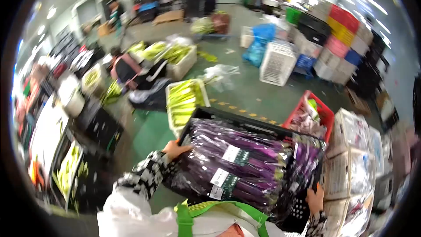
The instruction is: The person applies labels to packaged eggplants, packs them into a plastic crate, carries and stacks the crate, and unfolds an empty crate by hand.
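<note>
1. Hands are both closed on the black crate [239, 117]: the left hand [176, 149] at its left edge, the right hand [315, 199] at its right near side. It is near the middle, in front of the person, loaded with bagged eggplants [254, 153].
2. On the left, a loosened grip could let that edge dip toward the white crate [176, 131] of long green vegetables just beyond; whether the two touch, I cannot tell.
3. In the middle, the glossy wrapping looks slippery, so a tilt might slide packs toward the green strap [185, 221].
4. On the right, a sideways swing could bump the red basket [328, 114] or the stacked pale crates [349, 173].
5. Around, from left: a black bin [96, 193] of greens, a person [127, 70] low down farther off, then clear plastic [223, 74] on the floor. The white crate obstructs the left far side; basket and stack crowd the right.
</note>
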Motion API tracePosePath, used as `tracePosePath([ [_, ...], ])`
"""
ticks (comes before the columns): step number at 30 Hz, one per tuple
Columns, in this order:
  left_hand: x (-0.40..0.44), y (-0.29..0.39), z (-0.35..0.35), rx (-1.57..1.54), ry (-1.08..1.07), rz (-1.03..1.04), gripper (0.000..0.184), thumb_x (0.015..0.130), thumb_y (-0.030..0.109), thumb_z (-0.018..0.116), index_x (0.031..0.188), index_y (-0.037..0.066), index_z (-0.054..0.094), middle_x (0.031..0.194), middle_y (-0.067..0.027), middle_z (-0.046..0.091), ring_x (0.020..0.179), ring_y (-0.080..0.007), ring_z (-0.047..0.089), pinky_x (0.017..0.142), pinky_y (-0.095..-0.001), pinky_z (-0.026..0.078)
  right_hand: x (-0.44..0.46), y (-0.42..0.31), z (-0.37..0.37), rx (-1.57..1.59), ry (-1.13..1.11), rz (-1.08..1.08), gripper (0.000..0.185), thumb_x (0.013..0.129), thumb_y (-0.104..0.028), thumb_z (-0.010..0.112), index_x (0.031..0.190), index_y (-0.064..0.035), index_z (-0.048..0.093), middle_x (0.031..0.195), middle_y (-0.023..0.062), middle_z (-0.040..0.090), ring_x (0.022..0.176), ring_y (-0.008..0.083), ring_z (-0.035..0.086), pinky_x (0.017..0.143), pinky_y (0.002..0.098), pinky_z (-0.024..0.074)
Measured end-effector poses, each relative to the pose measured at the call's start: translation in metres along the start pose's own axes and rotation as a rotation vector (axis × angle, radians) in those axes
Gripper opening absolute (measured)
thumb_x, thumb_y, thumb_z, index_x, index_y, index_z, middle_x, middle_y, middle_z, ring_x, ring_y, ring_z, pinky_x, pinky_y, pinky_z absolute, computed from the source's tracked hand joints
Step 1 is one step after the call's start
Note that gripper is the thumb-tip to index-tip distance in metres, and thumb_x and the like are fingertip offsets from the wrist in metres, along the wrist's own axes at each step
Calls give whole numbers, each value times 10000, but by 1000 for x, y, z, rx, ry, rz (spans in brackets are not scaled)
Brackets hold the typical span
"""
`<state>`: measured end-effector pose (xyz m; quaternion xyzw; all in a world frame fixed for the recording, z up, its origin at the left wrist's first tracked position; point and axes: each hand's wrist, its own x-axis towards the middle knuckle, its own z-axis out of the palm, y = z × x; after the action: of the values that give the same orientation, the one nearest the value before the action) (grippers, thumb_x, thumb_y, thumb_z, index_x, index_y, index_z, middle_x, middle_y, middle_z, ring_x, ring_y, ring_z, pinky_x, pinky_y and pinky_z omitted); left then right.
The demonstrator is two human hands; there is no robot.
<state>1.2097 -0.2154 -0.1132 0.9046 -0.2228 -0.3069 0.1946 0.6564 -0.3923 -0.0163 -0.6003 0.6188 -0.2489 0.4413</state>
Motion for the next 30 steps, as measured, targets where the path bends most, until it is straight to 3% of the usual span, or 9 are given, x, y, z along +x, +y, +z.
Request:
tracePosePath([
  [1,2,25,-15,-77,-7,17,916,541,666,750,978,-125,599,796,-158,651,690,-218,642,592,-349,508,24,-6,4,-19,17,-55,207,749,-139,590,908,-10,559,716,157,577,578,240,536,519,372,397],
  [4,19,70,-34,-625,-37,130,457,700,288,800,984,-20,619,772,-63,637,606,-131,583,509,-270,453,92,-18,23,-144,86,-212,210,776,-161,577,900,2,530,709,138,550,619,208,521,584,370,414],
  [8,72,104,-40,-571,136,123,419,695,287,806,915,8,583,680,-11,573,525,-93,513,407,-239,369,154,-99,39,-88,-66,-35,261,771,-180,606,883,35,508,745,156,551,755,250,576,666,387,436],
  [14,216,171,-81,-469,13,27,440,709,286,792,961,-5,579,774,-50,599,599,-120,544,473,-264,421,301,-129,95,-202,8,-151,300,770,-208,604,910,49,536,720,189,581,680,271,576,634,374,444],
  [15,248,197,-84,-107,206,-14,399,721,265,785,953,8,586,776,-50,606,639,-106,551,514,-260,425,324,-141,108,-1,12,-330,363,773,-237,605,954,70,536,761,219,585,723,306,582,670,395,453],
  [17,294,238,-95,-555,-3,271,353,761,252,739,981,23,586,707,-24,585,587,-108,537,489,-261,406,359,-172,113,-212,88,-226,413,782,-247,597,1007,89,512,840,259,586,830,365,586,740,428,454],
  [20,358,314,-109,-410,-126,215,513,782,300,719,1146,-15,541,627,-6,542,500,-107,500,421,-272,363,410,-180,110,-259,133,-179,420,788,-239,589,1029,94,504,858,268,590,865,376,592,758,428,453],
  [23,408,375,-91,-436,-93,204,328,722,271,785,890,69,588,684,25,543,485,-90,446,406,-254,338,421,-222,99,-106,171,-85,426,768,-249,601,1001,95,509,868,280,600,859,389,595,758,426,451],
  [30,531,579,-28,-231,-261,505,382,754,327,723,930,7,612,752,-41,601,594,-132,514,515,-308,413,541,-200,73,-111,384,140,448,749,-287,606,965,94,515,873,306,591,872,405,589,773,433,455],
])
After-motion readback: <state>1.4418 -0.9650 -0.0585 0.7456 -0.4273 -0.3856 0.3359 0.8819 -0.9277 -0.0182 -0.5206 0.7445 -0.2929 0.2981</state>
